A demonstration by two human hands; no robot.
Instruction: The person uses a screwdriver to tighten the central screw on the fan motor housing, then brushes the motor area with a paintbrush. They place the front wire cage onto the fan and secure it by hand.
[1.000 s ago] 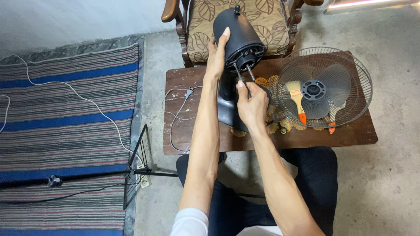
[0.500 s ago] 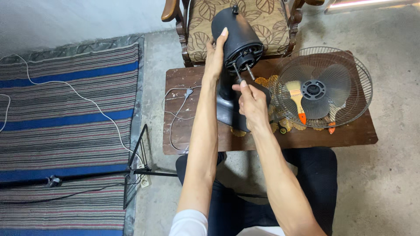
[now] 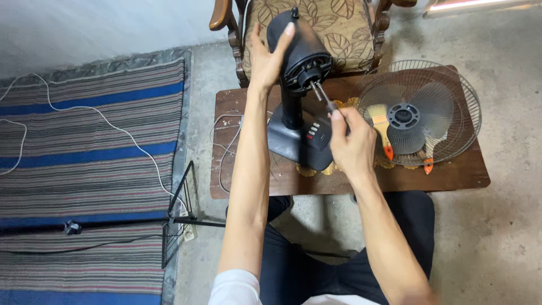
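Observation:
A black fan motor housing (image 3: 299,48) stands on its black base (image 3: 296,141) on a low wooden table (image 3: 254,175). My left hand (image 3: 265,56) grips the back and left side of the housing. My right hand (image 3: 350,141) is closed around the handle of a screwdriver (image 3: 323,96), whose shaft runs up to the front hub of the housing. To the right, the wire fan grille (image 3: 429,113) lies flat with the grey blades inside it. A paintbrush with an orange handle (image 3: 382,127) rests on the grille.
A wooden armchair with a leaf-pattern cushion (image 3: 333,22) stands behind the table. A striped rug (image 3: 84,164) covers the floor at left, with a white cable (image 3: 113,130) across it. A black metal stand (image 3: 175,217) lies by the rug's edge.
The camera view has shifted slightly. My right hand has moved a little away from the hub, drawing the screwdriver handle lower and to the right. My left hand stays on the housing.

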